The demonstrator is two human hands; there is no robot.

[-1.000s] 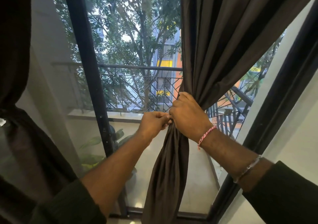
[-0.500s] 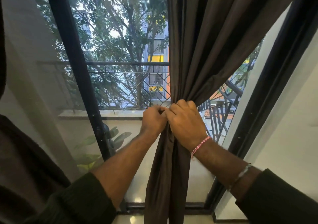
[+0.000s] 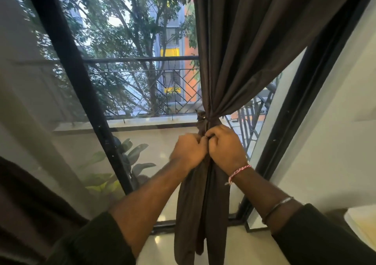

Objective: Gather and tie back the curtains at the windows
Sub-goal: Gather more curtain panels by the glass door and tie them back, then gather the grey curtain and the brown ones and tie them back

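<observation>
Head view. The dark brown curtain [image 3: 244, 51] hung at the right side of the window frame [image 3: 67, 65], drawn in to a narrow waist where a tie [image 3: 203, 118] of the same dark cloth circled it; below the waist the fabric fell in a loose bundle toward the floor. Both hands met just beneath the tie. The left hand [image 3: 188, 152] and the right hand [image 3: 225, 146] were curled, knuckles touching, each apparently pinching fabric at the bunch; whether they held the tie's ends or the curtain itself could not be told. A red-and-white thread bracelet [image 3: 239, 172] crossed the right wrist. Beyond the glass stood a balcony railing [image 3: 142, 59] and leafy plant [image 3: 132, 157].

Handling, as judged: the cloth appeared soft, light and pliant, folding freely and unlikely to slip far once cinched. The best hold would be at the gathered waist, where the folds are compact.
</observation>
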